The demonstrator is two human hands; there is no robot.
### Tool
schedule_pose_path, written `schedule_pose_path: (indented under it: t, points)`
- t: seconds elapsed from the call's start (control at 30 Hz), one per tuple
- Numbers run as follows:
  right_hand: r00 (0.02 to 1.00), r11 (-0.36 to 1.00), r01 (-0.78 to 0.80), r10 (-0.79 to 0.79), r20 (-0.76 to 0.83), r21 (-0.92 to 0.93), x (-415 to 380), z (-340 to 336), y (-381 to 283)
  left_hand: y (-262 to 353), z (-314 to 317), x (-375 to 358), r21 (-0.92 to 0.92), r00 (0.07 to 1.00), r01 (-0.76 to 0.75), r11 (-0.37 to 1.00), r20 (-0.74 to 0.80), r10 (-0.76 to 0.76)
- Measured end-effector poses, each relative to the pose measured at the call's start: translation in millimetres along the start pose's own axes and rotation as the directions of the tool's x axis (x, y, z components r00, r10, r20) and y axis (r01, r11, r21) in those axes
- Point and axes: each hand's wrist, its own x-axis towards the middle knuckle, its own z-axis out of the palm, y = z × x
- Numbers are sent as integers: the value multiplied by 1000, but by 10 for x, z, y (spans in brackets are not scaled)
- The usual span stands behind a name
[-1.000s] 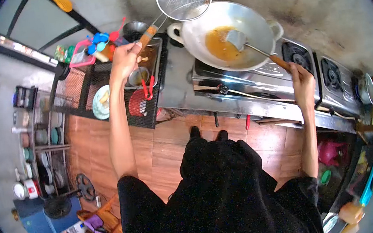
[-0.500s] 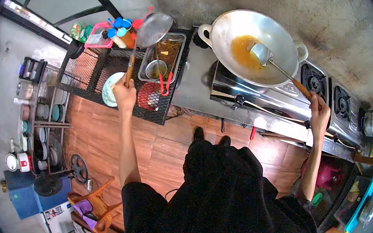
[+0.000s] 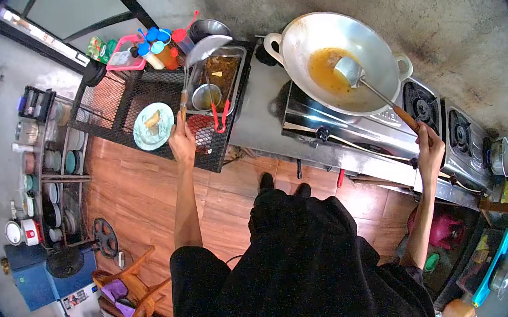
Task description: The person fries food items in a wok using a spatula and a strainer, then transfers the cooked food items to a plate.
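Note:
My left hand (image 3: 183, 143) is closed around the wooden handle of a skimmer (image 3: 209, 48). The skimmer's round head hangs tilted over the far end of a metal tray (image 3: 235, 102) holding brown oily liquid. Just left of this hand, a pale green plate (image 3: 165, 136) carries a golden-brown piece of food (image 3: 152, 119). With my right hand (image 3: 430, 146) I grip the wooden handle of a wok spatula (image 3: 350, 70). Its metal blade rests in the yellowish-brown liquid (image 3: 325, 80) inside a large wok (image 3: 372, 39) on the stove.
Red-handled tongs (image 3: 221, 119) and a small round strainer (image 3: 206, 96) lie at the tray. Several sauce bottles (image 3: 161, 50) and a pink basket (image 3: 125, 55) stand at the back of the black mesh table (image 3: 102, 107). Bare burners (image 3: 423, 105) sit right of the wok.
My left hand has moved slightly right and down, uncovering the plate with its food. The skimmer head has tilted more edge-on. The spatula stays in the wok, its blade shifted only slightly.

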Motion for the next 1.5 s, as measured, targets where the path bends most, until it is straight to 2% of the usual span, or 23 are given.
schedule_pose_path:
  t: [0.1,0.17,0.23,0.3,0.37,0.43,0.5,0.57,0.63,0.7,0.77,0.8,0.87,0.9,0.97,1.03,1.13,1.17,1.23,1.3,1.33,1.37,1.5]
  points:
    - [1000,1000,4,-4,-7,-3,-12,-8,-54,-107,95,-154,-28,989,-140,990,-59,138]
    - [999,1000,4,-4,-47,16,-48,-9,-72,-152,140,-241,-56,990,-119,991,-76,115]
    - [1000,998,-6,8,-27,62,-99,-15,-7,-100,172,-319,-125,976,204,971,-57,-212]
    - [999,988,-40,44,-20,149,-173,18,129,-91,199,-346,-188,959,237,953,-114,-261]
    - [998,986,68,-65,-26,152,-246,58,193,-59,222,-377,-139,937,339,931,-40,-347]
    - [999,993,47,-45,-17,112,-334,57,205,36,205,-390,-160,917,391,906,-18,-399]
    - [1000,989,-18,21,-20,149,-447,56,63,173,193,-400,-188,917,382,905,-47,-397]
    - [994,992,101,-97,-47,79,-543,79,138,201,203,-418,-214,918,390,895,13,-397]
    - [999,998,33,-33,-12,51,-648,67,153,339,148,-413,-321,938,322,891,-22,-347]
    - [989,989,142,-140,-37,48,-716,83,282,272,224,-447,-369,942,310,876,-9,-337]
    - [993,993,109,-108,-38,39,-831,72,329,235,262,-497,-471,943,298,830,9,-333]
    - [995,987,102,-98,-37,125,-897,85,333,234,272,-521,-584,942,299,754,55,-331]
    - [999,966,46,-49,3,254,-1007,87,339,375,194,-611,-656,923,354,667,132,-361]
    - [991,981,132,-128,-37,139,-1054,114,419,474,158,-634,-717,897,413,561,214,-387]
    - [999,971,14,-22,34,237,-1118,80,427,316,335,-686,-759,918,343,554,146,-369]
    - [997,977,68,-76,28,200,-1178,164,591,345,283,-736,-736,911,371,566,169,-377]
    - [991,921,-91,47,125,379,-1308,270,507,352,195,-794,-726,915,387,568,225,-335]
    - [996,926,-48,15,92,374,-1354,350,528,381,185,-802,-723,916,386,573,226,-331]
    - [979,842,-184,108,175,507,-1344,418,551,452,216,-780,-768,912,378,517,212,-352]
    - [999,908,-7,-8,33,419,-1201,443,378,398,191,-746,-709,903,416,570,248,-351]
    - [996,957,-49,27,81,287,-1127,333,214,363,229,-727,-732,910,396,554,233,-343]
    - [999,968,48,-50,4,246,-1054,377,197,342,275,-700,-758,917,376,533,219,-335]
    - [999,994,29,-24,-44,107,-945,469,-29,398,185,-542,-744,908,409,528,272,-320]
